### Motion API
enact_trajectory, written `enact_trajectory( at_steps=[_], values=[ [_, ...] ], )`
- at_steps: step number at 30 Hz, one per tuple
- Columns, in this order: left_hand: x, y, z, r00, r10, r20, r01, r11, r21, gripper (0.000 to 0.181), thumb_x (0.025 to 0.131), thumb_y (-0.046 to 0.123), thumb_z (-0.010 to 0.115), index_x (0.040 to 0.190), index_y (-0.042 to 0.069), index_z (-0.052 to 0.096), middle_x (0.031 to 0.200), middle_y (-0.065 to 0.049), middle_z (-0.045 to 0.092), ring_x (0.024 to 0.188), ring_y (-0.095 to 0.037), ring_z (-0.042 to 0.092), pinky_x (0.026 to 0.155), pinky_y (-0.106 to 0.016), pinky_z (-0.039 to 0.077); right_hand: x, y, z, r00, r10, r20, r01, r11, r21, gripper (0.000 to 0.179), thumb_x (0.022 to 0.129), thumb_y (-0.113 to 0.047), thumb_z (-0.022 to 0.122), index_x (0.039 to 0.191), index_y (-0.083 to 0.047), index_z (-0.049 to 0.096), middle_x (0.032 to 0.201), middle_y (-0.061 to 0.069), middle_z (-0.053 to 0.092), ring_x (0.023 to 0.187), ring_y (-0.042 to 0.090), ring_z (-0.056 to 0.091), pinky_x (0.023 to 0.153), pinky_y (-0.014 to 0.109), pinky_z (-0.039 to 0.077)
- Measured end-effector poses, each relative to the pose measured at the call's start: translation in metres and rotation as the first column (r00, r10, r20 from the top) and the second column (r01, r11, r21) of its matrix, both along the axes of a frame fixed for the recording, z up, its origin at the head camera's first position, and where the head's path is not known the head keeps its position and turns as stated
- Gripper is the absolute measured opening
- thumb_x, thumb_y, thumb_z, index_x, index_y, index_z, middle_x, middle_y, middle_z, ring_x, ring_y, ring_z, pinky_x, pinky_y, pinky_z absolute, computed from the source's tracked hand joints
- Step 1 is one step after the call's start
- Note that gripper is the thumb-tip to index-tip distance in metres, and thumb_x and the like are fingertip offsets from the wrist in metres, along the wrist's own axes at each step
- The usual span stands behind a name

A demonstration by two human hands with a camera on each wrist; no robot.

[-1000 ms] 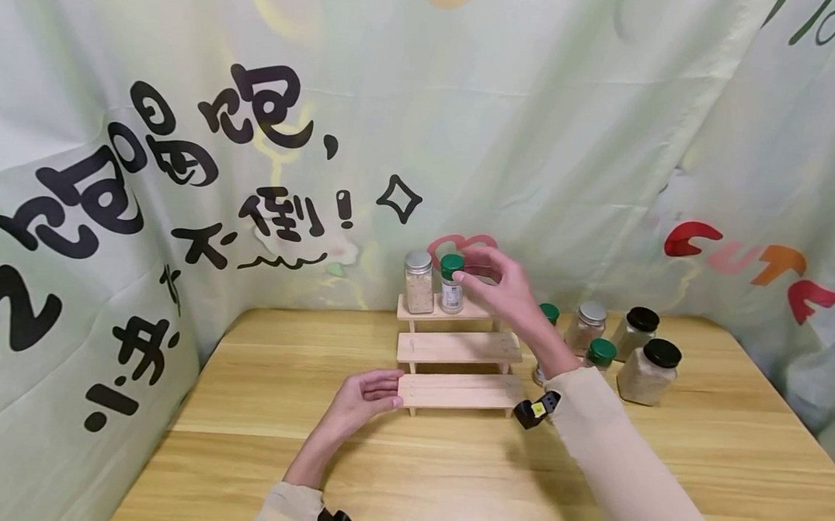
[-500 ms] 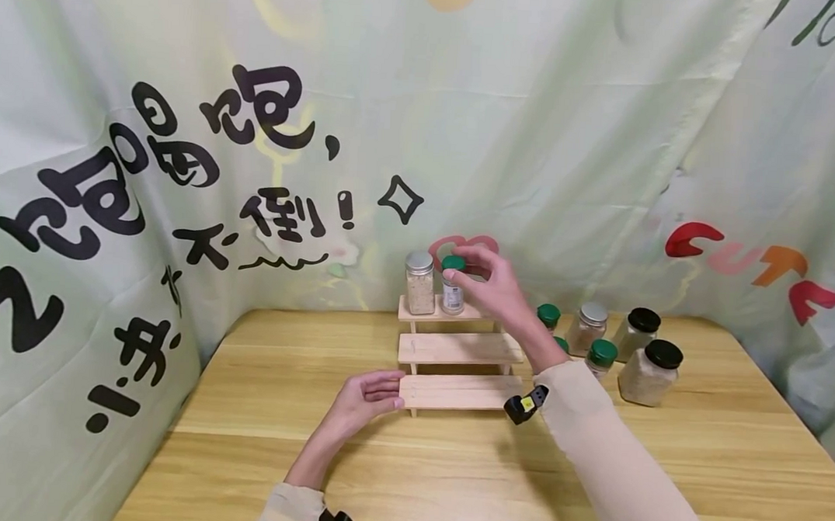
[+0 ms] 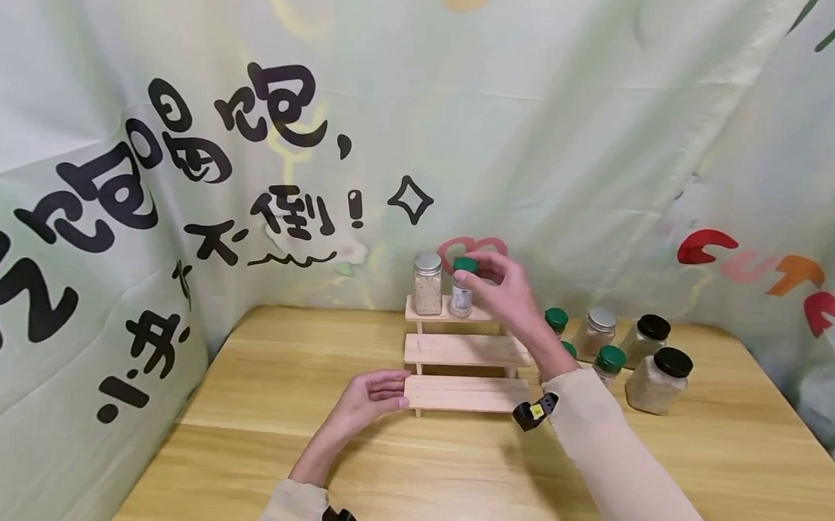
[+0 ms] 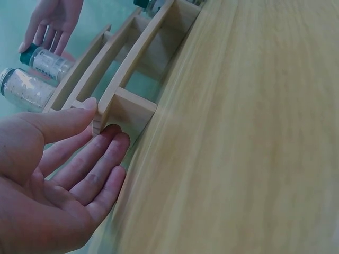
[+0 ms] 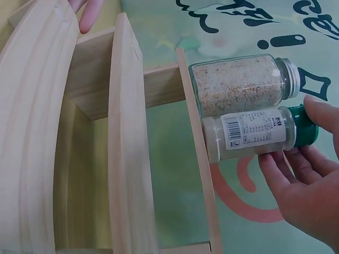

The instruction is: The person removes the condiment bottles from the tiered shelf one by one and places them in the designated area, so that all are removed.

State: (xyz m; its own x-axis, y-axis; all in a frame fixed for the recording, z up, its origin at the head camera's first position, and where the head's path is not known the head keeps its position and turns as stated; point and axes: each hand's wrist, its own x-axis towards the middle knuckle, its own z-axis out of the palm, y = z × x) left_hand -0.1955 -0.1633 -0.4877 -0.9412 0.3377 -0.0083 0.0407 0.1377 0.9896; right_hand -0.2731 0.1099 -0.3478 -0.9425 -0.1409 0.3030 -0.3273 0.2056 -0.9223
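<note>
A pale wooden three-step rack (image 3: 466,350) stands on the table. Its bottom step is pinched at the left end by my left hand (image 3: 369,398), thumb on one side and fingers on the other (image 4: 74,174). On the top step my right hand (image 3: 507,295) holds a small green-capped spice jar (image 5: 249,131) by thumb and fingers around its cap. That jar has a white barcode label and stands upright, its base at the step. Close to its left stands a silver-lidded glass jar (image 3: 428,286) with pale grainy contents. The two lower steps carry nothing.
Right of the rack stand several more jars: green-capped ones (image 3: 609,360), a silver-lidded jar (image 3: 596,330), and two black-lidded jars, one larger (image 3: 658,384). A printed curtain (image 3: 368,118) hangs behind the wooden table (image 3: 278,410).
The head view has shifted slightly, moving the whole scene a little to the right. Both hands keep their holds, and the green-capped jar stays on the top step.
</note>
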Motion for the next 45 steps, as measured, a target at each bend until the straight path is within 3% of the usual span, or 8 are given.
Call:
enact_trajectory(
  at_steps=[13,28,38,45],
  values=[
    [0.000,-0.004,0.002,1.000,0.009,-0.012,-0.009,1.000,-0.006,0.047,0.091,0.000,0.076,0.135,-0.007,0.061,0.125,-0.026,0.067,0.114,-0.039,0.066,0.091,-0.028,0.059,0.020,0.013,0.016,1.000,-0.003,-0.004,0.003,1.000,0.007,0.047,0.094,-0.033,0.078,0.132,-0.009,0.065,0.124,0.008,0.068,0.115,0.024,0.064,0.097,0.031,0.055],
    [-0.001,0.000,0.004,1.000,-0.006,-0.013,0.006,1.000,-0.009,0.048,0.090,0.000,0.076,0.135,-0.007,0.061,0.126,-0.026,0.066,0.113,-0.038,0.066,0.091,-0.027,0.059,0.067,0.048,0.026,0.992,-0.034,-0.124,0.044,0.996,0.080,0.037,0.096,-0.028,0.075,0.128,-0.009,0.067,0.117,0.008,0.071,0.111,0.017,0.067,0.095,0.022,0.056],
    [0.000,0.000,0.004,1.000,-0.008,-0.012,0.008,1.000,-0.001,0.048,0.091,0.001,0.077,0.135,-0.006,0.061,0.125,-0.026,0.067,0.114,-0.038,0.066,0.092,-0.028,0.059,0.098,0.067,0.023,0.986,-0.067,-0.150,0.083,0.991,0.105,0.031,0.098,-0.020,0.073,0.126,-0.010,0.068,0.114,0.005,0.071,0.107,0.014,0.067,0.096,0.017,0.053],
    [0.000,0.001,0.001,1.000,-0.005,-0.023,0.005,1.000,-0.007,0.046,0.091,0.001,0.076,0.135,-0.006,0.062,0.124,-0.026,0.067,0.113,-0.038,0.067,0.090,-0.027,0.059,0.112,0.076,0.012,0.980,-0.096,-0.173,0.113,0.989,0.093,0.030,0.096,-0.011,0.075,0.125,-0.006,0.068,0.109,0.006,0.072,0.101,0.015,0.068,0.091,0.017,0.056]
  ],
)
